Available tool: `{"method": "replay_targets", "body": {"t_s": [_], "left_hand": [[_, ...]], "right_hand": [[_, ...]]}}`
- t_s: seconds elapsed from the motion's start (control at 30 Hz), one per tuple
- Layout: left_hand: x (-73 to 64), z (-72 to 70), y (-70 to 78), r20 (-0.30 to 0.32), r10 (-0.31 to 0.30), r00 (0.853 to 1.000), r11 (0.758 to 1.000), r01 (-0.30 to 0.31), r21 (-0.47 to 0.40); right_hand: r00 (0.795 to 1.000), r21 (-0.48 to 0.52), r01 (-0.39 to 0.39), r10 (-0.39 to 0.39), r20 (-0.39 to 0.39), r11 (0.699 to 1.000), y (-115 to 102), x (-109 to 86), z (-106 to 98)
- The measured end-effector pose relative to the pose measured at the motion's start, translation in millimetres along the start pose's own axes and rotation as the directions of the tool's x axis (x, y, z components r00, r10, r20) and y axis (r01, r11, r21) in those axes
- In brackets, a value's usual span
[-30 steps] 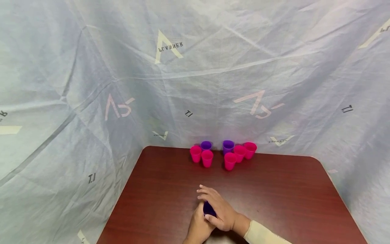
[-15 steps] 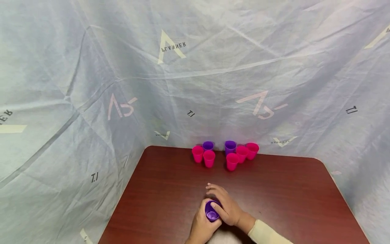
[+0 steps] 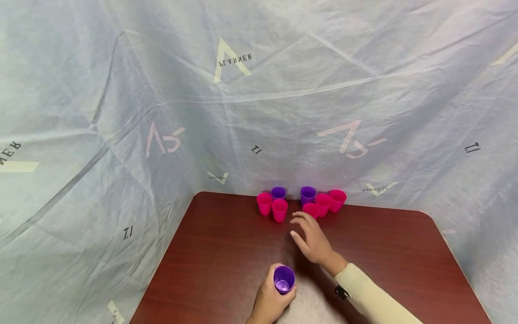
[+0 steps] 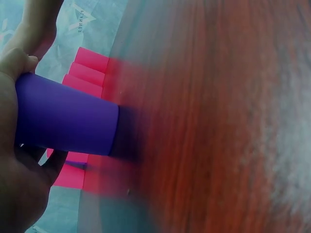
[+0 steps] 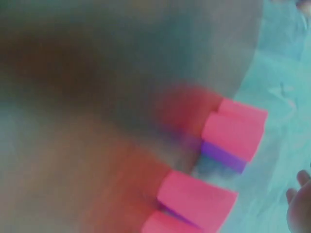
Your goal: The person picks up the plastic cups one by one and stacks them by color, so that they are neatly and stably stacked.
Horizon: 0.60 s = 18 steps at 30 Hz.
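Note:
My left hand [image 3: 269, 298] grips a purple cup [image 3: 284, 280] near the table's front, its mouth facing up. In the left wrist view that cup [image 4: 67, 116] has thumb and fingers around its upper part. My right hand [image 3: 313, 240] holds nothing; its fingers are spread and reach forward over the table. Just beyond its fingertips stands a pink cup [image 3: 310, 209], partly hidden by the hand. To the left of those fingers is another pink cup [image 3: 279, 210]. Part of the right hand [image 5: 300, 208] shows at the edge of the right wrist view.
At the back of the brown table [image 3: 214, 265] more cups stand in two groups. The left group has a pink cup [image 3: 265, 204] and a purple cup [image 3: 278, 193]. In the right one are a purple cup [image 3: 308, 195] and pink cups [image 3: 337, 200]. Grey sheeting [image 3: 279, 126] hangs behind.
My right hand has left the purple cup and moved forward toward the back cups. The left hand keeps holding the purple cup, whose mouth is now uncovered.

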State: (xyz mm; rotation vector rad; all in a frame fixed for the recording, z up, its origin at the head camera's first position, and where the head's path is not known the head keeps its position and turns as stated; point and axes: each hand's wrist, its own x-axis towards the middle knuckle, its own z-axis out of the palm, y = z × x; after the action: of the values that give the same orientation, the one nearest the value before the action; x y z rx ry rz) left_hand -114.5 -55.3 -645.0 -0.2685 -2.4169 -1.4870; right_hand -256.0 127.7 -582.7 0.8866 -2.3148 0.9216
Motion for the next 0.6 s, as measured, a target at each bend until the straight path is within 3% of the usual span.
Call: {"method": "replay_targets", "body": {"t_s": [0.23, 0.43, 0.6], "left_hand": [[0.2, 0.9, -3.0, 0.007, -0.005, 1.000, 1.000, 0.005, -0.012], [0.5, 0.8, -3.7, 0.006, 0.007, 1.000, 1.000, -0.007, -0.023], [-0.1, 1.6, -4.4, 0.007, -0.006, 1.000, 1.000, 0.006, -0.029]], "right_hand": [[0.994, -0.086, -0.107, 0.106, -0.013, 0.990, 24.0, 25.3, -12.3], [0.986, -0.170, -0.158, 0.166, 0.032, 0.973, 34.7, 31.7, -14.3], [0.967, -0.262, -0.216, 0.243, 0.076, 0.941, 42.3, 37.9, -15.3]]}}
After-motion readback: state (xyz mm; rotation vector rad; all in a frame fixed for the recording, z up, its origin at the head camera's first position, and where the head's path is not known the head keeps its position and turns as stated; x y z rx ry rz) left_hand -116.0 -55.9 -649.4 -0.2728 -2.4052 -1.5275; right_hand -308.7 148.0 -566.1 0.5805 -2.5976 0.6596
